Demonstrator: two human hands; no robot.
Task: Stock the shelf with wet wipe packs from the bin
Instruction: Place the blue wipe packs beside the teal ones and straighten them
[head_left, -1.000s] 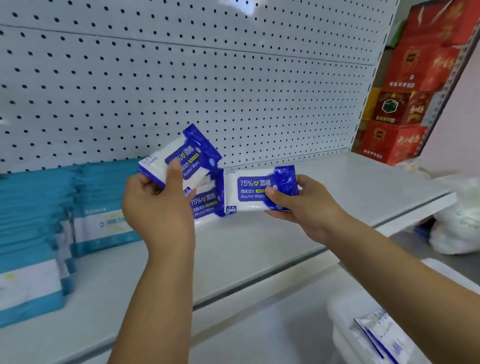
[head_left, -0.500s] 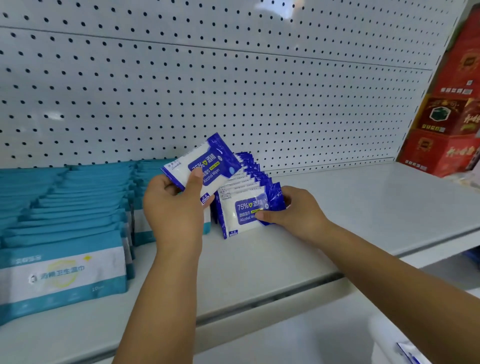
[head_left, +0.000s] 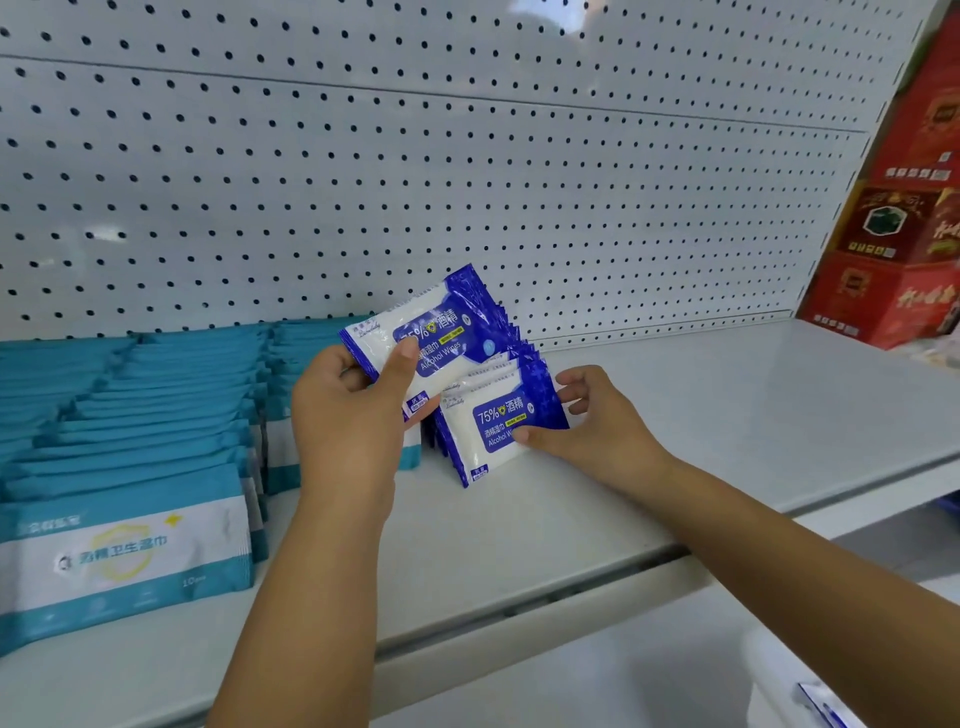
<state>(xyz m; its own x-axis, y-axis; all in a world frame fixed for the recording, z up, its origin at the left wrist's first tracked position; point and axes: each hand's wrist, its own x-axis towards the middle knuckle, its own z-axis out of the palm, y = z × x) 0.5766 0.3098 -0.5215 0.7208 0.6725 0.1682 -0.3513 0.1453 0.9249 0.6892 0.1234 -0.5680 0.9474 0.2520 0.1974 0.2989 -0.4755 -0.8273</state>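
Note:
My left hand (head_left: 348, 415) grips one blue-and-white alcohol wipe pack (head_left: 441, 332), tilted, above the shelf (head_left: 701, 415). Just right of it, a row of the same packs (head_left: 488, 431) stands upright on the shelf, running back toward the pegboard. My right hand (head_left: 592, 426) holds the front pack of that row, thumb on its face and fingers at its right edge. The white bin (head_left: 774, 670) shows at the bottom right, with a corner of a pack (head_left: 826, 706) inside.
Rows of teal wipe packs (head_left: 130, 545) fill the shelf's left part, right up to the blue row. A white pegboard (head_left: 467, 182) backs the shelf. Red boxes (head_left: 893, 260) are stacked at the far right.
My right hand has set its pack down upright at the front of the blue row. My left hand has held its pack near the same spot. The view has shifted left and closer.

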